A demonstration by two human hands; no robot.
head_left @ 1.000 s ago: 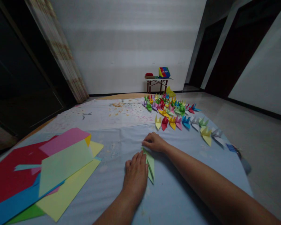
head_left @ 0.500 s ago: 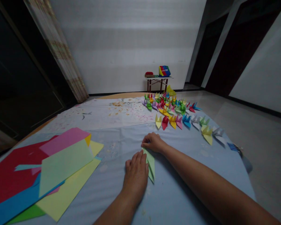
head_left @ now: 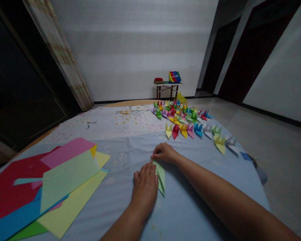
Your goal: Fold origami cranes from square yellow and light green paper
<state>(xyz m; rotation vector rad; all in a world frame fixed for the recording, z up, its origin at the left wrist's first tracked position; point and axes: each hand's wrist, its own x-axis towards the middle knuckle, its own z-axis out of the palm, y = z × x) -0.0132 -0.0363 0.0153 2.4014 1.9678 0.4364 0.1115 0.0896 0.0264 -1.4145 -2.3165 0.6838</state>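
A light green folded paper (head_left: 161, 177), a narrow pointed shape, lies on the blue cloth with its lower tip toward me. My left hand (head_left: 145, 182) rests flat over its left side, fingers stretched forward and side by side. At the paper's far end, my right hand (head_left: 164, 152) has thumb and fingers curled together in a pinch on the tip. The fingers cover that tip and part of the left edge.
Coloured paper sheets (head_left: 70, 177) lie overlapping on the left. Several folded paper cranes (head_left: 175, 131) stand in a row at the right, with a denser group of cranes (head_left: 183, 112) behind. A small table (head_left: 168, 84) bearing a colourful box (head_left: 175, 77) stands by the wall.
The view has shifted very slightly. Both hands and the folded paper keep nearly the same positions.
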